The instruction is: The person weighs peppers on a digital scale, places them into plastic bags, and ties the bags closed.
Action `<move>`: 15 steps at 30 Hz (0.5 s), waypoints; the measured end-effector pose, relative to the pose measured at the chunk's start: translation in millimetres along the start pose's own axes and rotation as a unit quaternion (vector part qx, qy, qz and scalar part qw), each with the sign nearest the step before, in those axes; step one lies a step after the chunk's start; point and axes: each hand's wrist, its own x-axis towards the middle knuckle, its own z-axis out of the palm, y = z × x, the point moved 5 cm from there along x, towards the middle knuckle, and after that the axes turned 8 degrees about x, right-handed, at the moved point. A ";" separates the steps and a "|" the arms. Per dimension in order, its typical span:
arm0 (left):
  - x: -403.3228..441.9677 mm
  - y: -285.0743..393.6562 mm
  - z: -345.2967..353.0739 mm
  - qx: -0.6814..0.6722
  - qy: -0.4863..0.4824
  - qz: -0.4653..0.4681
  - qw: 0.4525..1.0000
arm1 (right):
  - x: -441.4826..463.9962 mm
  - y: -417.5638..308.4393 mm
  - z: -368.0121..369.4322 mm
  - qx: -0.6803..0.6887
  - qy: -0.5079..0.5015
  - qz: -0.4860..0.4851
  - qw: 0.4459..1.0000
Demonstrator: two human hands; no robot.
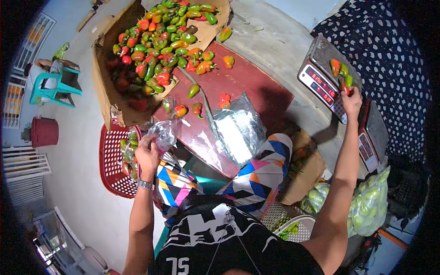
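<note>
My right hand (352, 101) is closed on a red pepper (347, 88) at the edge of a digital scale (321, 75) with lit red digits. More peppers (339, 68), orange and green, lie on the scale's plate. On the other side, my left hand (147, 153) pinches a clear plastic bag (163, 134) above a red perforated basket (114, 160). Bagged peppers (130, 153) show inside that basket. Loose peppers (197, 109) and a stack of clear bags (237, 128) lie on the red board (275, 89) before me.
A cardboard box (103, 87) at the upper left holds many peppers. A second scale (372, 133) stands at the right, above bags of green produce (369, 201). A light basket (302, 229) is by my right side. Someone sits on a green chair (46, 87) at far left.
</note>
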 end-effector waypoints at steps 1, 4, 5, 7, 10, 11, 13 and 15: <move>0.0 -2.3 1.3 -0.006 -0.005 -0.007 1.000 | 0.4 0.8 -2.0 -0.020 0.021 -0.023 0.999; 0.3 -1.4 -0.4 -0.013 0.002 -0.009 1.000 | 2.5 14.5 -2.9 -0.032 0.038 0.041 0.998; 0.0 1.6 -0.3 -0.008 0.017 0.003 1.000 | 1.2 18.0 -1.6 -0.011 0.052 0.055 0.997; 0.9 1.5 -0.7 0.004 0.035 0.024 0.999 | 8.5 45.5 6.2 0.000 0.066 0.043 0.997; 1.1 -0.4 0.3 0.005 0.020 0.009 1.000 | 3.1 68.9 24.8 0.305 -0.003 0.195 0.932; 0.5 -0.2 -0.8 0.013 0.022 0.013 1.000 | -2.7 65.8 32.4 0.409 -0.041 0.228 0.883; 0.7 0.6 -0.5 0.025 0.026 0.026 0.999 | -20.0 38.7 42.1 0.542 -0.102 0.270 0.789; 0.6 -0.6 0.3 0.007 0.018 0.008 1.000 | -37.1 -1.8 41.1 0.557 -0.099 0.284 0.774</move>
